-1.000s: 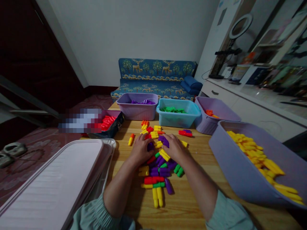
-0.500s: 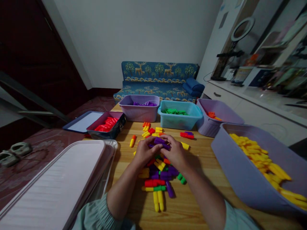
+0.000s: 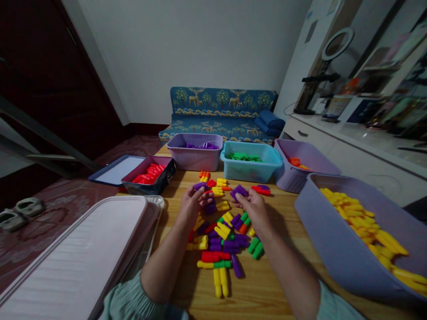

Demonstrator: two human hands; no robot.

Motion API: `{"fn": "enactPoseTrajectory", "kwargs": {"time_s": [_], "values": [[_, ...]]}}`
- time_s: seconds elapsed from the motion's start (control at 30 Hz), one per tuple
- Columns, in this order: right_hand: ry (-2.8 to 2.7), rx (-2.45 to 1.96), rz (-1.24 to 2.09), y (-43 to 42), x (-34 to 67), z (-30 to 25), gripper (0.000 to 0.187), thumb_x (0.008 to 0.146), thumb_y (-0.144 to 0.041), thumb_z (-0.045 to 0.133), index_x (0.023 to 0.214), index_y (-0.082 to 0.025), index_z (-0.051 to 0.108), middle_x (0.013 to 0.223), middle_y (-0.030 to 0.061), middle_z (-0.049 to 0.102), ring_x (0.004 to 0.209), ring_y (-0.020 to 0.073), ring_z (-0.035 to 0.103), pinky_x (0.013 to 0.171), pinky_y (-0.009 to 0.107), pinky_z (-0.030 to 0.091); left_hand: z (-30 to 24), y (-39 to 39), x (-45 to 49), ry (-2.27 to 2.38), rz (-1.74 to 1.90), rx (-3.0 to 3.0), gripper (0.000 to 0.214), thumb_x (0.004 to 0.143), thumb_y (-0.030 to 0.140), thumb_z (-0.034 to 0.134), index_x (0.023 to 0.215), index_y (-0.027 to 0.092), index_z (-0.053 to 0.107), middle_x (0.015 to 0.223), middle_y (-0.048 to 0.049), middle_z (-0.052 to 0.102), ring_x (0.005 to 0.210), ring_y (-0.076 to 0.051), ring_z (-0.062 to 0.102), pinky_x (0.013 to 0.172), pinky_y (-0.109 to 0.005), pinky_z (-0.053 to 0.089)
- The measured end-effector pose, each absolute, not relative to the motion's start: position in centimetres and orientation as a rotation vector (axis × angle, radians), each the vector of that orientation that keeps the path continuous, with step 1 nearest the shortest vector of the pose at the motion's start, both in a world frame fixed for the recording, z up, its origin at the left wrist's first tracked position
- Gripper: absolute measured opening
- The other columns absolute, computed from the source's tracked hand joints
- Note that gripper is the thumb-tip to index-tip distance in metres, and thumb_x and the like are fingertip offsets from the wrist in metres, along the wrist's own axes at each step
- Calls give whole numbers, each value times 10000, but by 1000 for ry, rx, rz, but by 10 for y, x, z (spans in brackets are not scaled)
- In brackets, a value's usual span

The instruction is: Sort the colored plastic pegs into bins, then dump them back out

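Observation:
Bullet-shaped plastic building blocks in several colours lie in a loose pile. Over its far part, my left hand [image 3: 192, 202] is closed on a purple block [image 3: 200, 186], held between thumb and fingers. To the right, my right hand [image 3: 252, 205] pinches a second purple block [image 3: 239, 192], which looks wider. A gap separates the two hands. Below them are a yellow block [image 3: 222, 230], joined purple blocks [image 3: 230, 244] and a green pair [image 3: 255, 248]. Nearest me, a red block [image 3: 215, 256] lies above two long yellow pieces [image 3: 220, 282].
A purple bin [image 3: 195, 159], a turquoise bin [image 3: 251, 170] and another purple bin [image 3: 290, 173] line the table's far side. A red-filled tin [image 3: 147, 188] stands left, above pale lids [image 3: 76, 253]. The large bin [image 3: 328, 226] at right holds yellow blocks.
My hands were together around purple blocks; now they are apart, each with a purple block. The left hand moved left and the right hand slightly right, uncovering blocks between them.

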State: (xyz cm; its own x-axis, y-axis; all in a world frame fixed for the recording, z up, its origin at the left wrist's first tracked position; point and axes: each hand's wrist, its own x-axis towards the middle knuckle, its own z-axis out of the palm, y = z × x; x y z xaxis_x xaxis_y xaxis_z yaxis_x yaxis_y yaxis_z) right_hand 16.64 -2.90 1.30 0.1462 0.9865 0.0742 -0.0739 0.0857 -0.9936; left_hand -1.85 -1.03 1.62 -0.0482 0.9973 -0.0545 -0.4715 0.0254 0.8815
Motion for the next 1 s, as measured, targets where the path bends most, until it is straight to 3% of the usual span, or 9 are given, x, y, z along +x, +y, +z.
{"fn": "enactPoseTrajectory", "kwargs": {"time_s": [0.1, 0.17, 0.27, 0.37, 0.43, 0.57, 0.73, 0.9, 1.0], "values": [[-1072, -1145, 1090, -28, 167, 11, 376, 667, -388, 696, 954, -165, 600, 832, 65, 713, 717, 191, 693, 613, 276, 537, 13, -9, -17, 951, 1378, 864, 445, 721, 306, 692, 1127, 190, 550, 1092, -100, 660, 897, -188, 679, 756, -315, 558], [-1107, -1202, 1035, -27, 169, 9, 404, 692, -363, 665, 1035, -164, 587, 800, 54, 705, 658, 179, 682, 550, 254, 515, 12, -7, -19, 1049, 1361, 990, 484, 724, 316, 679, 1172, 184, 552, 1164, -118, 639, 934, -199, 664, 725, -301, 549], [-1192, -1314, 879, -24, 177, 6, 426, 738, -280, 584, 1148, -167, 563, 850, 60, 701, 607, 156, 653, 512, 246, 490, 10, -5, -29, 1298, 1317, 1272, 374, 739, 328, 637, 1067, 147, 644, 1068, -105, 678, 835, -193, 651, 662, -285, 511], [-1388, -1435, 721, -24, 185, 6, 427, 748, -196, 555, 1174, -178, 587, 999, 87, 697, 726, 166, 664, 636, 285, 523, 8, -5, -37, 1535, 1227, 1682, 260, 767, 333, 612, 930, 153, 705, 930, -74, 695, 809, -194, 626, 738, -314, 479], [-1561, -1526, 612, -26, 189, 8, 433, 751, -169, 571, 1182, -187, 603, 1005, 85, 699, 790, 179, 661, 713, 309, 523, 9, -8, -38, 1598, 1080, 1923, 299, 756, 392, 651, 955, 178, 716, 946, -73, 680, 848, -208, 615, 762, -322, 464], [-1731, -1628, 420, -25, 194, 10, 350, 748, -131, 581, 1086, -174, 664, 1026, 93, 689, 851, 195, 651, 770, 333, 515, 11, -15, -34, 1608, 776, 2224, 460, 665, 458, 750, 1066, 239, 704, 988, -74, 635, 896, -233, 597, 725, -310, 453], [-1937, -1635, 383, -26, 204, 16, 253, 684, -202, 698, 935, -220, 722, 952, 70, 710, 868, 232, 658, 768, 350, 500, 13, -20, -30, 1658, 655, 2382, 432, 706, 386, 725, 1115, 256, 684, 1028, -82, 619, 922, -242, 593, 744, -312, 454], [-2231, -1632, 454, -41, 204, 25, 479, 463, -285, 856, 924, -322, 733, 880, 15, 728, 792, 249, 664, 680, 335, 475, 16, -21, -25, 1731, 553, 2427, 428, 726, 385, 685, 1135, 259, 670, 1043, -90, 638, 920, -254, 609, 752, -323, 456], [-2233, -1642, 404, -46, 199, 25, 431, 454, -291, 852, 869, -339, 743, 883, 0, 730, 813, 250, 662, 681, 322, 460, 20, -21, -22, 1725, 468, 2448, 406, 707, 383, 685, 1098, 275, 688, 1021, -89, 659, 902, -262, 619, 730, -323, 453]]}}
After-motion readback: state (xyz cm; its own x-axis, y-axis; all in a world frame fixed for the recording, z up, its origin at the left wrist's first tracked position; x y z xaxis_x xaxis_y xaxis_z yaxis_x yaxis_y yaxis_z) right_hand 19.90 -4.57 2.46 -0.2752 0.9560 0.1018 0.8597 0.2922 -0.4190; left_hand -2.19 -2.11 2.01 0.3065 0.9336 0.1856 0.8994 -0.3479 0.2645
